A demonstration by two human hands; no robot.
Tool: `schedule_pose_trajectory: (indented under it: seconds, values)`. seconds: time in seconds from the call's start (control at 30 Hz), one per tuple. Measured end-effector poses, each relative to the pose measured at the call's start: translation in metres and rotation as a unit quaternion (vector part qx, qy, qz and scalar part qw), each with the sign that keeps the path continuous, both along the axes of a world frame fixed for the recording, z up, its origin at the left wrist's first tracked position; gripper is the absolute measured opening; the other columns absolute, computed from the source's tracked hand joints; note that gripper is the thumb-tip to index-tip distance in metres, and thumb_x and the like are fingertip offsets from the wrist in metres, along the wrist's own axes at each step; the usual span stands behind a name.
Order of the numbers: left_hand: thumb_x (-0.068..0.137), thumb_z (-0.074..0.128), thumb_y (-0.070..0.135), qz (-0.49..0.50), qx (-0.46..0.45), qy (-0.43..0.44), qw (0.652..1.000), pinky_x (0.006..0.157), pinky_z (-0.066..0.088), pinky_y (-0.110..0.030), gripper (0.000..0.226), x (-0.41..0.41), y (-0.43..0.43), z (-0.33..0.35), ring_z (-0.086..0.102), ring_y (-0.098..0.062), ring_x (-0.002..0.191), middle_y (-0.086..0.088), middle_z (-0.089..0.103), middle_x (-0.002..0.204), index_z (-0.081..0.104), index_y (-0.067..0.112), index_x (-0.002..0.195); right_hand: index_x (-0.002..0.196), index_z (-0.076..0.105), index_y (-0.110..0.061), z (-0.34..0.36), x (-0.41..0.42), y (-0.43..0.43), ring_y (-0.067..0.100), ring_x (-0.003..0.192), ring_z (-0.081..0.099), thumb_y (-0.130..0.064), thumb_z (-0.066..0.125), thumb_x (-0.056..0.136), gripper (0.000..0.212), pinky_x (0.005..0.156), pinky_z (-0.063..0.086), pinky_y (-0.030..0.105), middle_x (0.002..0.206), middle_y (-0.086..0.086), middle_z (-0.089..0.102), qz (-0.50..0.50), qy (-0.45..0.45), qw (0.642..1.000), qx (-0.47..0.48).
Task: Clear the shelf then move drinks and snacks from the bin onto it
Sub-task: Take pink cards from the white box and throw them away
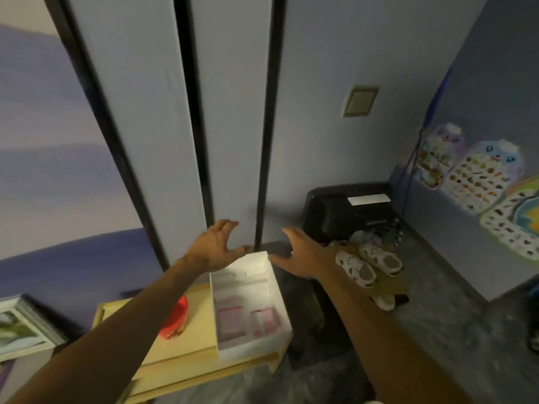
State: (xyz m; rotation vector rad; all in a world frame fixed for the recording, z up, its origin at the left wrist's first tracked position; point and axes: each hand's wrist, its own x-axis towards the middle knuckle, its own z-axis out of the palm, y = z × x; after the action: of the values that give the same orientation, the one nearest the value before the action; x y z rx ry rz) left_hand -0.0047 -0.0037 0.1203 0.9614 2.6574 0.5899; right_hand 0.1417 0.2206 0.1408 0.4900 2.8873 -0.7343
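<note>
Forearms stretch in from 6 o'clock toward a white box (256, 290) lying along the 3 o'clock end of the low wooden shelf (186, 354). The left hand (217, 246) and right hand (303, 255) hover at the box's far end, at its 11 and 1 o'clock, fingers spread apart and holding nothing; whether the left thumb touches the corner cannot be told. Lifted by that end alone, the box would likely tilt and slide its pink packets (233, 319) nearward. Its near corner sits at the shelf's edge, so a nudge might drop it. The left forearm crosses a red object (178, 316) at the box's 9 o'clock and could knock it.
</note>
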Motion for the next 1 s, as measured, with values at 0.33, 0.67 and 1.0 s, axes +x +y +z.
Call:
schedule_pose_trajectory:
  seconds: [0.33,0.67,1.0]
  values:
    - [0.092,0.071,0.056,0.149,0.009,-0.19,0.97,0.11,0.049,-0.044,0.081,0.026,0.004,-0.133,0.056,-0.033,0.133,-0.009,0.042,0.161,0.036,0.025,0.158,0.164,0.03,-0.027,-0.151,-0.041,-0.024,0.024,0.155,0.038,-0.071,0.068,0.09,0.094,0.122,0.036,0.041,0.172,-0.001,0.031,-0.014,-0.127,0.983,-0.135]
    - [0.088,0.076,0.043,0.211,-0.098,-0.197,0.952,0.111,0.049,-0.05,0.072,0.052,0.031,-0.293,0.046,-0.035,0.143,-0.008,0.036,0.161,0.045,0.023,0.15,0.162,0.034,-0.019,-0.298,-0.042,-0.037,0.031,0.152,0.039,-0.082,0.062,0.085,0.103,0.118,0.041,0.043,0.169,0.006,0.034,-0.04,-0.217,0.97,-0.101]
    - [0.083,0.077,0.032,0.231,-0.126,-0.109,0.959,0.104,0.049,-0.046,0.064,0.07,0.045,-0.352,0.047,-0.033,0.128,-0.01,0.044,0.142,0.049,0.027,0.14,0.131,0.059,-0.026,-0.381,-0.02,-0.052,0.015,0.099,0.071,-0.057,0.088,0.076,0.07,0.08,0.065,0.032,0.118,-0.005,0.066,-0.127,-0.185,0.973,-0.055]
